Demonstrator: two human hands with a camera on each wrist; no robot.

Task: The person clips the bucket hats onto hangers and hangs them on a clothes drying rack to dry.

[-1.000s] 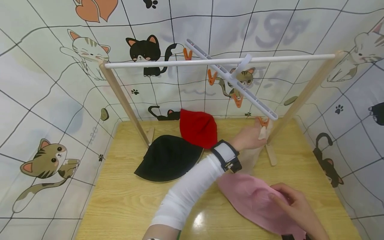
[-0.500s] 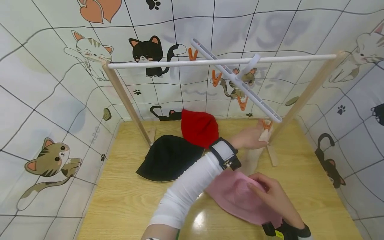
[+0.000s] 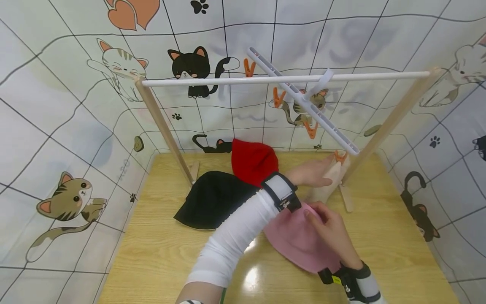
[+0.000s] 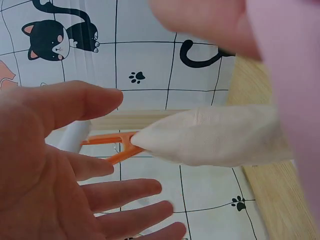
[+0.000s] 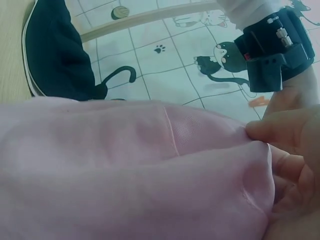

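Note:
My left hand [image 3: 317, 172] reaches across to the right foot of the rack. Its fingers are straight and spread [image 4: 107, 167] beside an orange clip [image 4: 112, 145]. The clip [image 3: 339, 157] hangs from a white peg hanger [image 3: 303, 103] and bites the tip of a cream cloth [image 4: 215, 137], which hangs down [image 3: 327, 183]. My left hand holds nothing. My right hand [image 3: 327, 223] pinches a fold of a pink hat [image 3: 294, 240] lying on the wooden table [image 3: 152, 253]. The right wrist view shows fingers and thumb [image 5: 280, 145] gripping the pink fabric [image 5: 125, 165].
A black hat [image 3: 214, 200] and a red hat [image 3: 253, 160] lie on the table behind my left arm. A white rod [image 3: 228, 80] spans two slanted wooden legs [image 3: 163, 126] [image 3: 387, 122]. More orange clips hang on the hanger. Cat-print cloth walls surround the table.
My right hand has pulled the pink hat to the left and farther in, under my left forearm. My left hand has stayed by the clip and the cream cloth.

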